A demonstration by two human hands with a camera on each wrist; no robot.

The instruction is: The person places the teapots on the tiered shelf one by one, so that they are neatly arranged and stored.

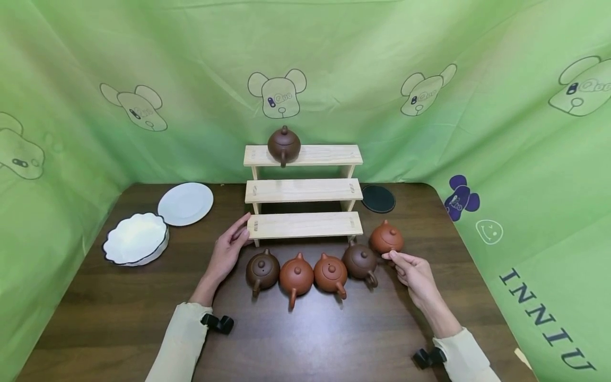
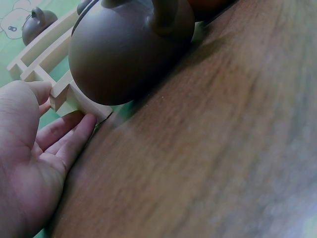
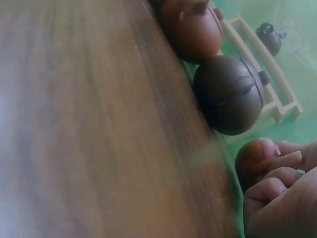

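My right hand (image 1: 416, 276) pinches the handle of a reddish-brown clay teapot (image 1: 385, 237) at the right end of the group; the fingers hide that handle in the right wrist view. With straight fingers, my left hand (image 1: 227, 253) touches the left end of the lowest step of a three-tier wooden stand (image 1: 305, 225). In front of the stand are a dark brown teapot (image 1: 262, 269), two reddish ones, one left (image 1: 296, 277) and one right (image 1: 331, 273), and another dark teapot (image 1: 360, 261). One more dark brown teapot (image 1: 284, 144) sits on the top step.
On the left of the table lie a scalloped white dish (image 1: 136, 239) with a dark rim and a flat white plate (image 1: 185, 204). A round dark coaster (image 1: 378, 198) lies right of the stand. Green printed cloth (image 1: 353, 63) hangs behind and along both sides.
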